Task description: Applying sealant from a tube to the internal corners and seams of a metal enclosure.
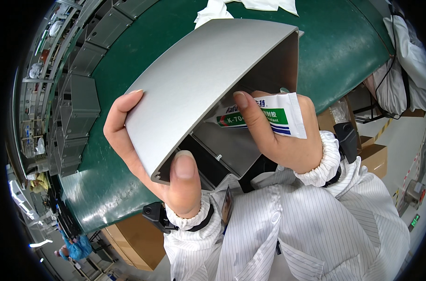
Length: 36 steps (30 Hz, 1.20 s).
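A silver-grey metal housing [203,75], hollow and open toward me, is held up tilted over the green table. My left hand [175,182] grips its lower left end, thumb at the open edge and fingers round the outer face. In my right hand [288,136] is a white and green sealant tube [274,117], pinched under the thumb with its crimped end pointing right. The tube's nozzle end points into the housing's opening, and its tip is hard to make out. Parts of the dark inside are hidden by my right hand.
Several similar grey metal housings [79,100] stand in a row along the left of the green table [114,196]. White cloth [250,5] lies at the far edge. Cardboard boxes [138,241] sit below the table, and a person in blue [77,247] is far off at lower left.
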### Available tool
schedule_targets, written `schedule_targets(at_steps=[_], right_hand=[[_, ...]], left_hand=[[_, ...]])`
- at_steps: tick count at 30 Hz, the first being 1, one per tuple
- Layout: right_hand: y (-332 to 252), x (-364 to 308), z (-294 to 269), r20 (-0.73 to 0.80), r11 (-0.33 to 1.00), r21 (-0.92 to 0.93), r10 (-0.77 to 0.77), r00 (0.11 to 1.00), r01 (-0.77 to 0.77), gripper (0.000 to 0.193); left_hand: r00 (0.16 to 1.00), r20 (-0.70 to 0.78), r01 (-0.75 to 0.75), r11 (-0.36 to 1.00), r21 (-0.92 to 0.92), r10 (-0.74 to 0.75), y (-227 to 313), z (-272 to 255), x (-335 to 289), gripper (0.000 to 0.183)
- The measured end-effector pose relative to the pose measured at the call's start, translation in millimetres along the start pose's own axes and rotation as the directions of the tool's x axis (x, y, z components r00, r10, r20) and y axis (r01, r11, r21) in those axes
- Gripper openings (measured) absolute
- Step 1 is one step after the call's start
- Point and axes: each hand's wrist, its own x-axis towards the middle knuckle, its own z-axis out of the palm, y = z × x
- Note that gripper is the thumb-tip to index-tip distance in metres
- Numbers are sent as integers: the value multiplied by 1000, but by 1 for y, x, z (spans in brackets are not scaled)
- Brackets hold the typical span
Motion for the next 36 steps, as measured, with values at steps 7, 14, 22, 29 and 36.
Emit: schedule_targets(at_steps=[7,14,22,29,36], right_hand=[[1,0,1,-27,1000,3,1,1000,-1,42],[3,2,-2,-23,999,25,-23,999,23,40],[5,2,-5,12,996,60,-68,998,67,35],[6,3,-5,-8,997,22,-80,997,80,34],[5,3,-6,-25,996,-4,-85,996,85,34]], left_hand=[[997,33,-64,998,17,64,1,0,1,79],[996,75,-54,999,-4,54,5,3,4,78],[996,70,-53,999,-1,53,9,8,4,78],[996,64,-70,997,16,69,8,8,5,78],[995,69,-80,997,18,78,8,8,5,77]])
